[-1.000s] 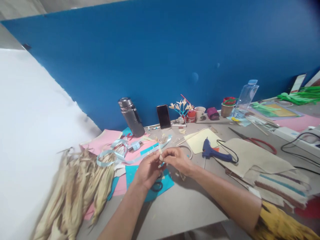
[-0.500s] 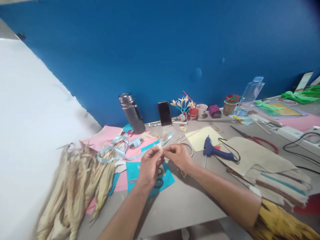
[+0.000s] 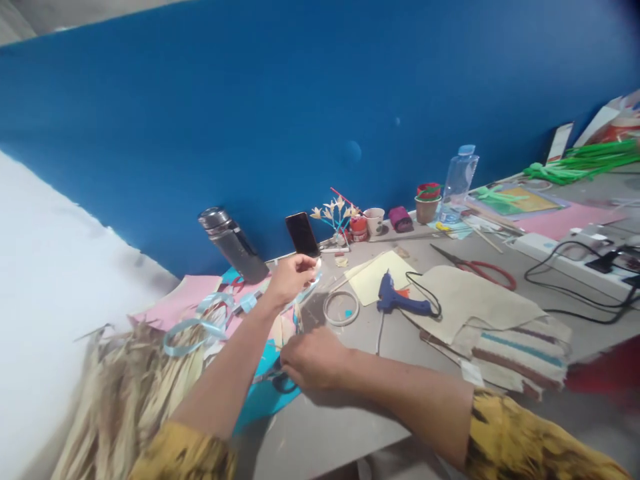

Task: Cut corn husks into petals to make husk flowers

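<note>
My left hand (image 3: 293, 279) is raised over the far side of the work area, its thumb and fingers pinched on a small whitish piece (image 3: 318, 264) that looks like husk. Lower down, my right hand (image 3: 316, 360) is curled with its knuckles up, at the handles of a pair of scissors (image 3: 285, 382). Its fingertips are hidden, so their hold on the scissors cannot be made out. Under the scissors lies blue paper (image 3: 265, 403). A roll of tape (image 3: 326, 308) lies flat beyond my right hand, and a blue glue gun (image 3: 400, 300) rests to its right.
Dried corn husks (image 3: 125, 393) and light blue ribbon (image 3: 187, 337) lie left. A flask (image 3: 233, 243), phone (image 3: 302, 233), husk flowers (image 3: 335, 213) and paper cup (image 3: 374, 221) stand along the wall. Red-handled scissors (image 3: 480, 267), a power strip (image 3: 575, 263) and cables are right.
My hands have parted: the left has moved up and away with the whitish piece, the right down to the scissors. The camera view has swung to the right.
</note>
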{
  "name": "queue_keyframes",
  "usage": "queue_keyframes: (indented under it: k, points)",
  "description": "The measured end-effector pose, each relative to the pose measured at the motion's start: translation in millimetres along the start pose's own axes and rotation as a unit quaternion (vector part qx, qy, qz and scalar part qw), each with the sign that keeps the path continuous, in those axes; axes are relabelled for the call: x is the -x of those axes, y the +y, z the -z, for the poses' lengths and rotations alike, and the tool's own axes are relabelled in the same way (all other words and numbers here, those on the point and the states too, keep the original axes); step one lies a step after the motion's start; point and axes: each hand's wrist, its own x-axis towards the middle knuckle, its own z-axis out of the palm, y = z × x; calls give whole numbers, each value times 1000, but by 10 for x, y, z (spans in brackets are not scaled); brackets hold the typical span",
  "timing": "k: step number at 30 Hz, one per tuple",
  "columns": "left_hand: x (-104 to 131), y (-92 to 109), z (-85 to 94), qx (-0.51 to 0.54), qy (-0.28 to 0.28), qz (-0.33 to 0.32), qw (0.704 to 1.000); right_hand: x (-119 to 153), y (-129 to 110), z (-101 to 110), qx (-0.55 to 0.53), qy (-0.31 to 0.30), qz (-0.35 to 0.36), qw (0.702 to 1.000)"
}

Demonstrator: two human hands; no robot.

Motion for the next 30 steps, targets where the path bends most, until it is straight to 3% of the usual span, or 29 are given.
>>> queue_keyframes:
  k: [3, 7, 13, 18, 21, 25, 27, 30]
  points:
    - [-423, -145, -204, -64, -43, -12, 997, 17, 9, 34, 29, -28, 39, 998]
    - [-764, -338, -369, -114, -82, -54, 989, 0, 53, 9, 26, -43, 55, 997]
    - [-995, -529, -520, -134, -114, -53, 983, -32, 93, -47, 31, -63, 58, 996]
    - [-1056, -448, -408, -177, -52, -62, 981, -25, 93, -86, 34, -54, 63, 996]
    - [-908, -248, -183, -193, -17, -56, 979, -8, 90, -111, 34, -42, 74, 996]
    - [-395, -3, 179, -193, -3, -53, 980, 33, 63, -139, 27, -34, 102, 994]
    - [-75, 20, 329, -187, 13, -40, 981, 52, 39, -150, 22, -29, 117, 992]
    - [341, -97, 501, -188, 25, -12, 982, 71, 2, -160, 24, -31, 131, 991]
